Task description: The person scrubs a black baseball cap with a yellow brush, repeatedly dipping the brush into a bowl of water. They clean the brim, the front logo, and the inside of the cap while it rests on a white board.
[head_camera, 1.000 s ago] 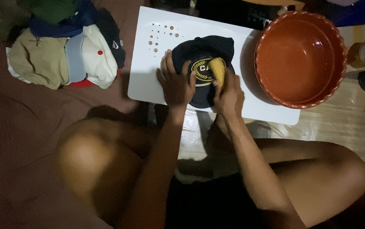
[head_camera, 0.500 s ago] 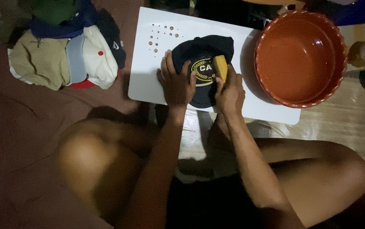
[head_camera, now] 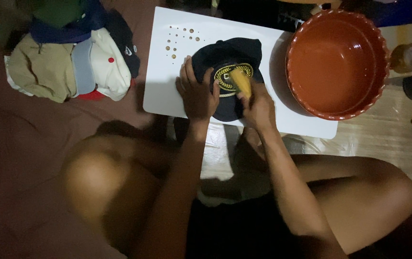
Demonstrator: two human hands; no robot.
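Left hand (head_camera: 197, 93) lies flat on a dark cap (head_camera: 227, 72) set on a white board (head_camera: 167, 91); right hand (head_camera: 257, 103) holds a yellow brush (head_camera: 241, 81) against the cap's gold-trimmed emblem. An orange-red basin (head_camera: 337, 60) stands just right of the cap, overlapping the board's edge. A pile of caps (head_camera: 72, 62) lies well apart to the left on the floor.

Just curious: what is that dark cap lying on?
The dark cap lies on a white board with small holes near one corner. The left hand presses it flat; the right hand holds a yellow piece on its emblem. The board beneath the cap is hidden.
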